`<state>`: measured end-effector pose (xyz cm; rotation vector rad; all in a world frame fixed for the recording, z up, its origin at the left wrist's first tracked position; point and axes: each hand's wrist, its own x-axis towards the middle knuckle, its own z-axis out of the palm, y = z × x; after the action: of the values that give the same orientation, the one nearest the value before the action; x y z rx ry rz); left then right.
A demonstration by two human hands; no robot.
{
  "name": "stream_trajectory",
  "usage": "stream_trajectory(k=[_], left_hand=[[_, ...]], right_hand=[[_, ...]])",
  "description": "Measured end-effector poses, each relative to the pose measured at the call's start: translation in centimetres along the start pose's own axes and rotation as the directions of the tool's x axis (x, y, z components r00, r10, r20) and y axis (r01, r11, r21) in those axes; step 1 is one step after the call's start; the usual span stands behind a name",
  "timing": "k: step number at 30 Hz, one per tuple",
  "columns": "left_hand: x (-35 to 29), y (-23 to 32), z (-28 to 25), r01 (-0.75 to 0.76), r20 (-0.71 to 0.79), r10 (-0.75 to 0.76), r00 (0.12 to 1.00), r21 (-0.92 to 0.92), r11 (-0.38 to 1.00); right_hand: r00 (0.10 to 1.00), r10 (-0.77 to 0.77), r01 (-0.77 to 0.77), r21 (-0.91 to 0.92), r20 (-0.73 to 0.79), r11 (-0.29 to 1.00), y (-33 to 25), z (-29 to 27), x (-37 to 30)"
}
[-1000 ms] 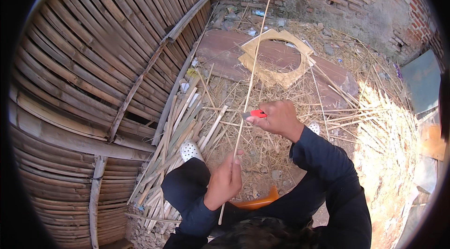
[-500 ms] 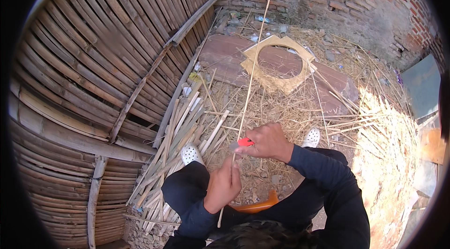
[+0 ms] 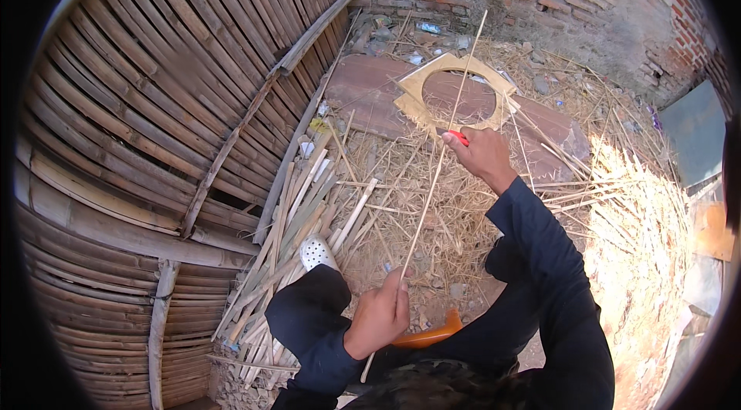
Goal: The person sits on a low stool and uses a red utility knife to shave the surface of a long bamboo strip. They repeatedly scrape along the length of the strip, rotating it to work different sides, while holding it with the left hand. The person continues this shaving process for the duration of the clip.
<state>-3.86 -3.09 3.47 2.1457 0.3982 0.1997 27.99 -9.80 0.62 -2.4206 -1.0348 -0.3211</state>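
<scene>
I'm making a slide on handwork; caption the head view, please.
Left hand grips a thin stick; right hand holds a red knife at it.

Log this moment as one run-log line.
left hand: holding thin pale strip | right hand: holding red-handled knife at strip | holed tan board: on brown panel | loose strips: beside white shoe

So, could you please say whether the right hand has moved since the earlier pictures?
Yes: the right hand has moved up the picture and a little right, toward the tan board with the round hole, now overlapping its lower edge in view.
</scene>
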Motion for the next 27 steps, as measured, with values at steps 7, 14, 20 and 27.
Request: stream_trajectory(k=[7,14,20,27], left_hand=[[-0.6,-0.6,-0.4,0.012,0.003,-0.012,1.0,-0.003,1.0],[-1.4,-0.9,0.0,-0.031,0.092,0.028,0.995,0.024,0.999],[-2.6,-1.5,-0.1,-0.033,0.039,0.032,0.999,0.023,0.999],[-4.8,-1.0,-0.1,-0.048,0.097,0.033,0.995,0.147,0.988]], right_hand=[[0.954,-0.227,0.221,0.053,0.194,0.974,-3.2,-0.6,-3.7],[1.0,0.02,-0.02,0.028,0.022,0.999,2.9,-0.5,0.2],[0.97,-0.23,0.222,0.087,0.085,0.971,-1.4,-1.4,-3.8],[0.994,0.089,-0.09,-0.017,-0.058,0.996,5.9,-2.7,1.3]])
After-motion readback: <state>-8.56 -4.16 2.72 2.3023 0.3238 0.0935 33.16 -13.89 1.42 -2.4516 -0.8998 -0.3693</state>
